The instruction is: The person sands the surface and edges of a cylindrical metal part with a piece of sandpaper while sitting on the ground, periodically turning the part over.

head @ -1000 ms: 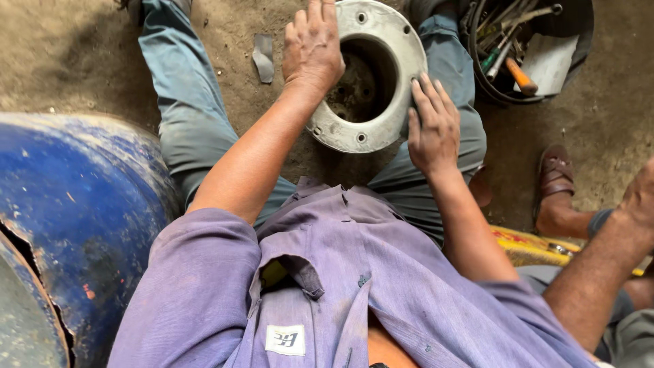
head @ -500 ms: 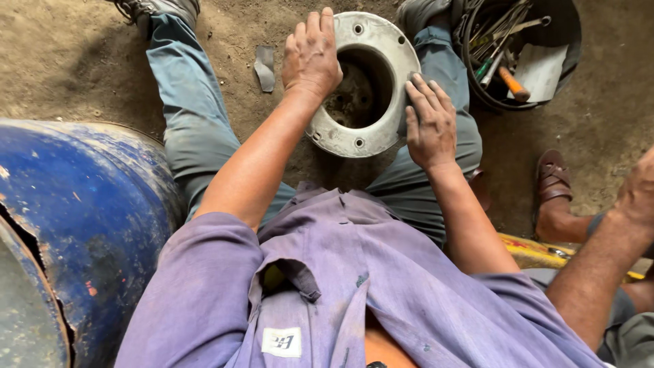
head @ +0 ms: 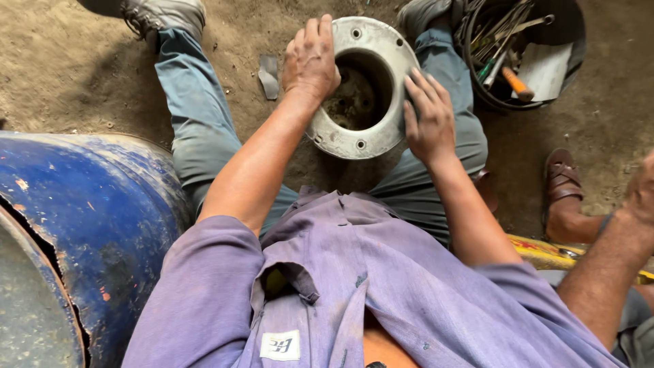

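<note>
Grey metal ring flange w/ bolt holes lies flat on dirt floor btwn person's legs. Left hand flat on its left rim, right hand on right rim; fingers spread open, pressing, not gripping. Tool tub far right.

Flange ring: cast metal, dull grey, matt, pitted and grimy w/ chalky scuffs. Left hand and right hand lie flat on it. Drum: blue painted metal, semi-gloss, chipped, rust at the torn edge. Shirt: purple woven cloth, stained. Ground: rough dry dirt. Tub: dark, matt, looks rubbery.
</note>
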